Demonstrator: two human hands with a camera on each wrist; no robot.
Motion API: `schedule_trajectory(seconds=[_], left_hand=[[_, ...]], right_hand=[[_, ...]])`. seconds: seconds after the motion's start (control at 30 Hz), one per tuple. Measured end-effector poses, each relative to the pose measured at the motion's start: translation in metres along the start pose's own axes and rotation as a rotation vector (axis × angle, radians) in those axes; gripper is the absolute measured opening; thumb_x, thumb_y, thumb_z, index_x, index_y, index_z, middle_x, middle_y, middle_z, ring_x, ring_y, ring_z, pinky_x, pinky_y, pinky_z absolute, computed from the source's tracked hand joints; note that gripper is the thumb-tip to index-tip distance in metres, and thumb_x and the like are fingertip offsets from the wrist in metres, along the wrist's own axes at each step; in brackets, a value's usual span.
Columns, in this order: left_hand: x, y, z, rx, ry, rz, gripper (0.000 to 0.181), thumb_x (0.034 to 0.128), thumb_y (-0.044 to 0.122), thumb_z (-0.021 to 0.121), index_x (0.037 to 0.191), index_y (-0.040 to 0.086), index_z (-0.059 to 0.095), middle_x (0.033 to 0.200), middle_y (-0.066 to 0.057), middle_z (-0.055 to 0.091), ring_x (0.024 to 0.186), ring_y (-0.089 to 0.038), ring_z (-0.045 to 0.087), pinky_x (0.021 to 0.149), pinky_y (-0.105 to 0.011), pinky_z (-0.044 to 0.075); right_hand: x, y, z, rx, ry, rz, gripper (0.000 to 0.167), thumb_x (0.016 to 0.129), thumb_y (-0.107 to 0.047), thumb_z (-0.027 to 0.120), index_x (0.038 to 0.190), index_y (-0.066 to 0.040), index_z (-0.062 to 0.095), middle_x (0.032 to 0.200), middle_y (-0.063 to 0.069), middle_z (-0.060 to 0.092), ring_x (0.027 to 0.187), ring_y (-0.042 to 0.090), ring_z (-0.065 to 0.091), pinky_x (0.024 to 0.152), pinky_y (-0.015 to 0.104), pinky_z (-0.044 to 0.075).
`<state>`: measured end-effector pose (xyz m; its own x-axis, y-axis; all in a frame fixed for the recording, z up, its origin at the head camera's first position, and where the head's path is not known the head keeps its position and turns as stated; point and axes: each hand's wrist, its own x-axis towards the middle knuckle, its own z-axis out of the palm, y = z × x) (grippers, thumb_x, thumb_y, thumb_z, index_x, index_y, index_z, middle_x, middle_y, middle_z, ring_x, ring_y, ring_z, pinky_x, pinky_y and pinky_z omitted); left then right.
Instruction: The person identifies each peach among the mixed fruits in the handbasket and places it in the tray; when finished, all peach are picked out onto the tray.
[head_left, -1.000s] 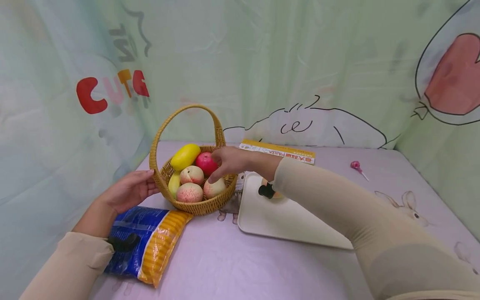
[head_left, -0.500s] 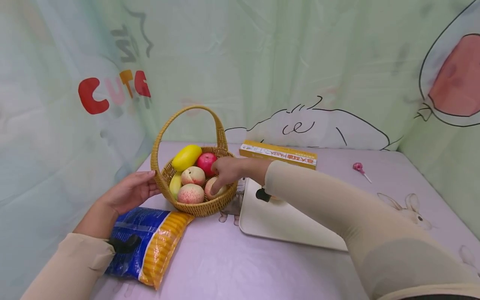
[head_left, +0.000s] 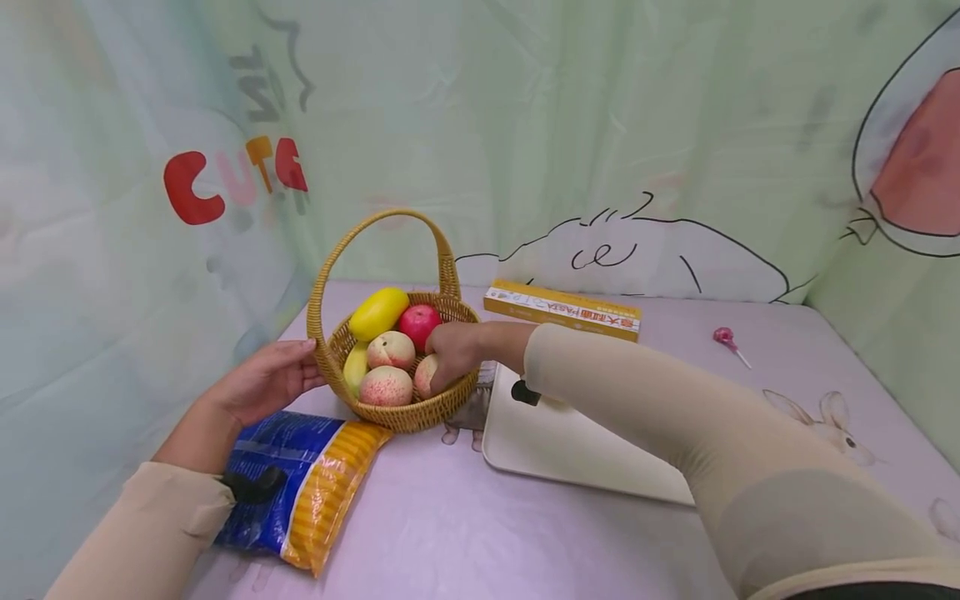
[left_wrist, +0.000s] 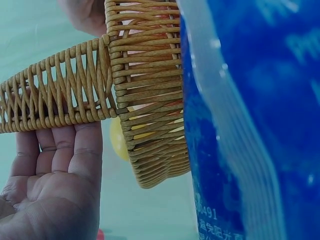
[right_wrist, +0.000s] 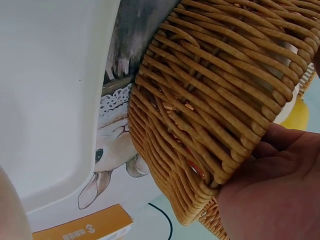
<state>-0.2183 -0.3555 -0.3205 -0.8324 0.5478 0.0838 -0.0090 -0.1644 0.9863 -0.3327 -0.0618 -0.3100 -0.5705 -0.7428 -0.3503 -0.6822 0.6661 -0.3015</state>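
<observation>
A wicker basket point(head_left: 420, 414) with a tall handle holds a yellow mango-like fruit point(head_left: 378, 313), a red apple point(head_left: 418, 323), a banana-like yellow fruit point(head_left: 356, 369) and several peaches point(head_left: 386, 387). My left hand point(head_left: 262, 382) touches the handle's left base; in the left wrist view its fingers point(left_wrist: 62, 150) look nearly straight and pass behind the wickerwork, tips hidden. Over the basket's right rim, my right hand point(head_left: 456, 354) reaches down and grips the right-hand peach point(head_left: 424, 377), which shows only partly. In the right wrist view, wicker hides the fingertips of that hand point(right_wrist: 280, 185).
A blue and orange bag point(head_left: 303, 487) lies in front of the basket. Right of the basket is a white tray point(head_left: 540, 446), partly under my right forearm. Behind stands a yellow pasta box point(head_left: 562, 310). A pink lollipop point(head_left: 725, 336) lies far right.
My right hand has lowered into the basket and closed over the right-hand peach, covering more of it. My left hand stays at the handle. The view has shifted slightly.
</observation>
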Motion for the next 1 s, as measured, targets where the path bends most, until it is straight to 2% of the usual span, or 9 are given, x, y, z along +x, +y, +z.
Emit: schedule_trajectory(seconds=[0.23,0.37,0.47,0.67,1.0], left_hand=[[0.001,0.002,0.003,0.023,0.016,-0.007,0.039,0.1138,0.017,0.035,0.118,0.012,0.073,0.117,0.0,0.076,0.113,-0.015,0.07,0.104,-0.027,0.054],[0.001,0.002,0.003,0.029,0.038,-0.019,0.039,0.1138,0.018,0.035,0.117,0.013,0.074,0.115,0.001,0.076,0.11,-0.013,0.071,0.103,-0.026,0.054],[0.0,0.002,0.003,0.027,0.039,-0.016,0.039,0.1138,0.018,0.035,0.116,0.014,0.074,0.115,0.001,0.076,0.11,-0.013,0.071,0.103,-0.026,0.054],[-0.001,0.002,0.003,0.015,0.025,-0.006,0.039,0.1138,0.018,0.035,0.116,0.013,0.074,0.116,0.0,0.076,0.111,-0.014,0.07,0.104,-0.027,0.054],[-0.001,0.001,0.003,0.003,0.021,-0.005,0.04,0.114,0.017,0.034,0.115,0.012,0.073,0.116,0.0,0.076,0.111,-0.014,0.071,0.104,-0.027,0.054]], right_hand=[[0.002,-0.001,0.001,-0.037,0.009,-0.007,0.052,0.087,-0.038,0.08,0.126,-0.005,0.067,0.108,0.005,0.068,0.102,0.021,0.058,0.092,0.028,0.052],[0.002,-0.002,0.0,-0.031,0.027,-0.01,0.047,0.086,-0.039,0.08,0.119,-0.008,0.07,0.103,0.004,0.069,0.099,0.02,0.06,0.086,0.027,0.054],[0.0,-0.004,-0.004,-0.012,0.051,0.009,0.047,0.083,-0.04,0.082,0.117,-0.01,0.069,0.104,0.003,0.067,0.101,0.021,0.06,0.088,0.028,0.054],[-0.01,-0.005,-0.015,0.026,0.099,0.008,0.048,0.083,-0.039,0.083,0.118,-0.009,0.069,0.111,0.004,0.066,0.105,0.023,0.058,0.094,0.032,0.052],[-0.029,-0.003,-0.031,0.099,0.157,-0.021,0.043,0.081,-0.035,0.083,0.114,-0.01,0.07,0.104,0.004,0.068,0.098,0.021,0.06,0.081,0.028,0.052]])
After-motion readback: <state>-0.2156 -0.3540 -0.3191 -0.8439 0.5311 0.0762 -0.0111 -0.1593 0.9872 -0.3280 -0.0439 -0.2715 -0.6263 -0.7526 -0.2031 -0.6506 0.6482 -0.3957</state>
